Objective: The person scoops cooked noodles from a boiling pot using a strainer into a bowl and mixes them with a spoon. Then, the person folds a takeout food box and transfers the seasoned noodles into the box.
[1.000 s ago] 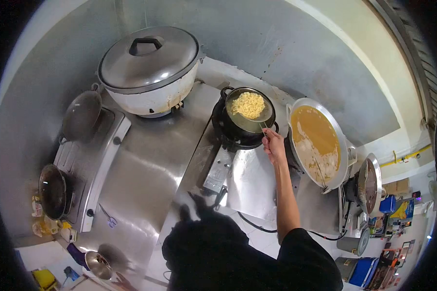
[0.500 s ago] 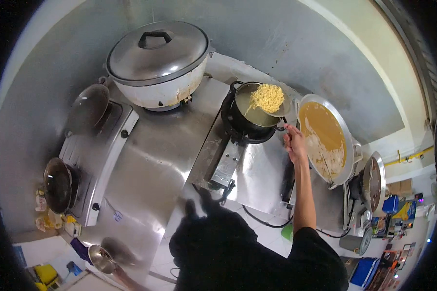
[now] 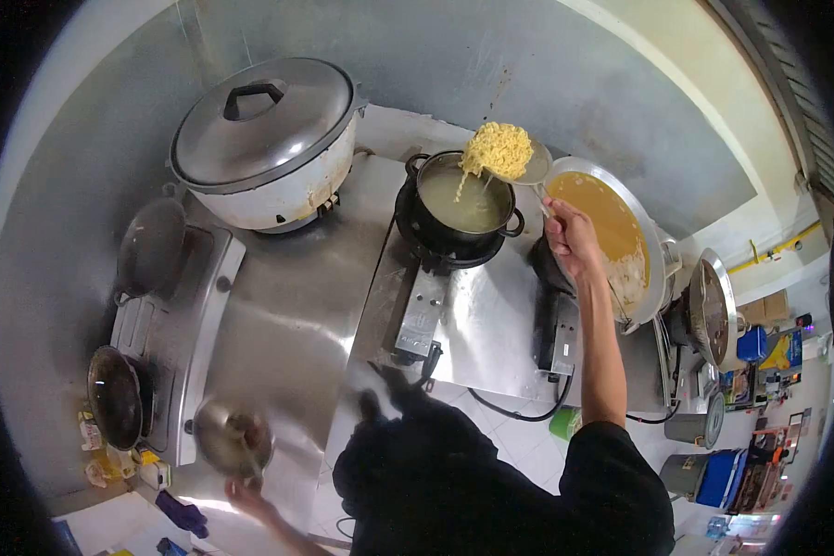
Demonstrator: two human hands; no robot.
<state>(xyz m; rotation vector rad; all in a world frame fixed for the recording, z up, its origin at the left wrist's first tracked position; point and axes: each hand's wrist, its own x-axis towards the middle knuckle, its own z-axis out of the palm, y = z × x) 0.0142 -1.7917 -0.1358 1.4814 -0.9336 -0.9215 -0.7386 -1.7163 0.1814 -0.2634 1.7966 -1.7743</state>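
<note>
My right hand (image 3: 572, 232) is closed round the handle of a strainer (image 3: 537, 165), raised above and beside the right of a black pot (image 3: 457, 243). A clump of yellow noodles (image 3: 498, 148) sits in the strainer, a strand hanging down over the pot. Cloudy, pale liquid fills the pot, which stands on a burner. At the lower left, my left hand (image 3: 246, 496) grips a metal bowl (image 3: 215, 445) at its near edge, over the steel counter. The bowl is blurred by motion; something brownish and a thin utensil-like shape show inside.
A large lidded rice cooker (image 3: 278, 153) stands left of the pot. Two dark pans (image 3: 116, 398) rest on a stove (image 3: 204, 324) at far left. Right of my right hand is a wide pan of brown liquid (image 3: 602, 218), with another pan (image 3: 713, 306) beyond. A purple cloth (image 3: 183, 514) lies lower left.
The strainer with the noodles has moved up and right, off the pot's middle. My left hand has brought the metal bowl in over the counter. Scissors seen there before are now hidden.
</note>
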